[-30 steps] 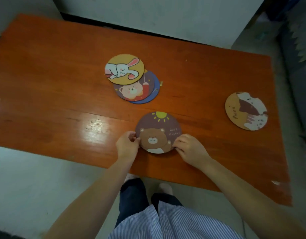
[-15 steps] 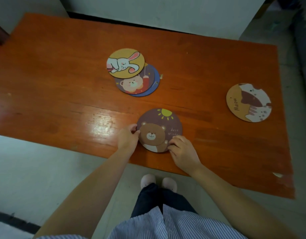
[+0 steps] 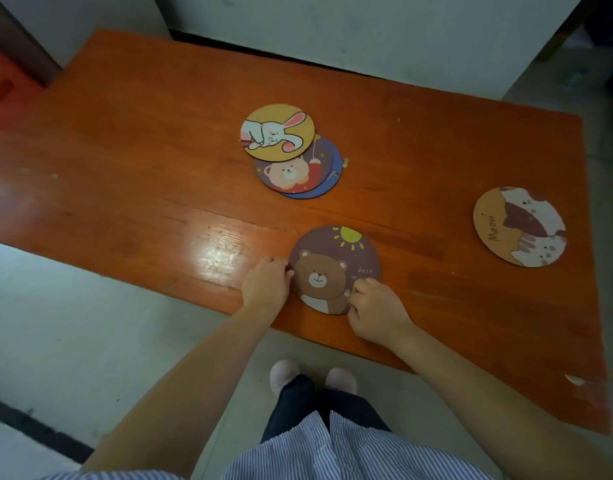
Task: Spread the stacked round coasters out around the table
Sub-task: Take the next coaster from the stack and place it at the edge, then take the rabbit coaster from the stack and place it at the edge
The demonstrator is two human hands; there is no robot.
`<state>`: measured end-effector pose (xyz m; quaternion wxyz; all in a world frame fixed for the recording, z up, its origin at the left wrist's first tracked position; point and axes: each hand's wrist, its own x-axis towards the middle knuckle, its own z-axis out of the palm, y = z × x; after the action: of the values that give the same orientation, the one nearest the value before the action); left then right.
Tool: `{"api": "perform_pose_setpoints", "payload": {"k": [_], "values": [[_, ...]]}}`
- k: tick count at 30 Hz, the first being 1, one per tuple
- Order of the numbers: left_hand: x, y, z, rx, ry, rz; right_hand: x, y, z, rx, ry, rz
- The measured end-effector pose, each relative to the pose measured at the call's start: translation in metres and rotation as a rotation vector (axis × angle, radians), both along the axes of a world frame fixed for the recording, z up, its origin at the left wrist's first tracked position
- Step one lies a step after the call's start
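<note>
Two coasters are laid out; the bear coaster [image 3: 334,268] is pinched by both hands' grip; a stack [image 3: 294,157] remains on the bench [image 3: 125,150]

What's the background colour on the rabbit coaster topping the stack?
Mustard yellow, behind a white rabbit with pink ears, on the rabbit coaster. The head view, the only one, shows it clearly.

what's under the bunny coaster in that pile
The bunny coaster lies on top, overlapping a coaster with a bear face, which rests on a blue coaster showing only its edge. Their covered parts, and anything beneath them, cannot be seen.
</note>
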<state>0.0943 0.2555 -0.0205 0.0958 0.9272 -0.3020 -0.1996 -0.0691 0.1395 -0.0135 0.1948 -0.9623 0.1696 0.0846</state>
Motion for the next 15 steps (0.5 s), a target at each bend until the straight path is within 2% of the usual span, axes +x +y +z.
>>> {"api": "perform_pose_setpoints", "payload": {"k": [3,6,11,15], "values": [[0.016,0.011,0.003,0.059,-0.067,-0.073,0.027,-0.006,0.012,-0.026,0.184,0.011],[0.051,0.027,0.006,0.128,-0.111,-0.069,0.064,-0.010,0.022,-0.060,0.258,0.019],[0.138,0.059,0.013,0.191,-0.135,-0.011,0.145,-0.001,0.035,-0.037,0.147,0.015],[0.216,0.081,0.018,0.198,-0.179,-0.066,0.219,0.011,0.037,-0.053,0.083,-0.067]]}}
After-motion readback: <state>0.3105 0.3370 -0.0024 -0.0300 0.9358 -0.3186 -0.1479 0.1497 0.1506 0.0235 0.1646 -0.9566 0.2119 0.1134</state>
